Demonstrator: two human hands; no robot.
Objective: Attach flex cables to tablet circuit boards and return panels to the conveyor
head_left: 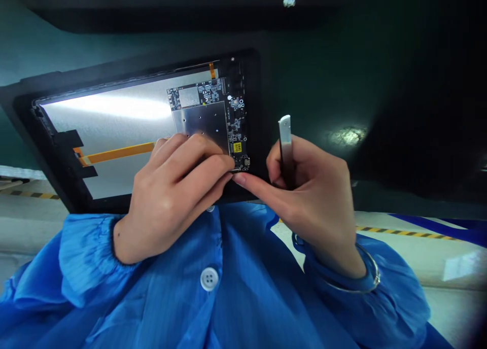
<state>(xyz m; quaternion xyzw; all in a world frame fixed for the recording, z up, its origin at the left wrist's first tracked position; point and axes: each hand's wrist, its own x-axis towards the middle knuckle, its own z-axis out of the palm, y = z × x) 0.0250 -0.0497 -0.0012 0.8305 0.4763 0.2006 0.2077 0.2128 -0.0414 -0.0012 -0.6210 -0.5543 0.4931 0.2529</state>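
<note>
An opened tablet [114,120] lies face down at the table's near edge, its silver back plate, orange flex cable [122,152] and black circuit board [213,110] exposed. My left hand [171,192] rests on the board's lower part, fingers curled and pressed together at the board's lower right corner. My right hand [308,197] is closed around metal tweezers [285,136], whose blunt end sticks up; its index finger reaches left and meets my left fingertips at that corner. What sits under the fingertips is hidden.
The tablet rests on a dark green mat [342,75]. A dark shelf edge [152,9] runs along the back. My blue coat sleeves [228,288] fill the foreground, with floor and yellow-black tape [399,232] below right.
</note>
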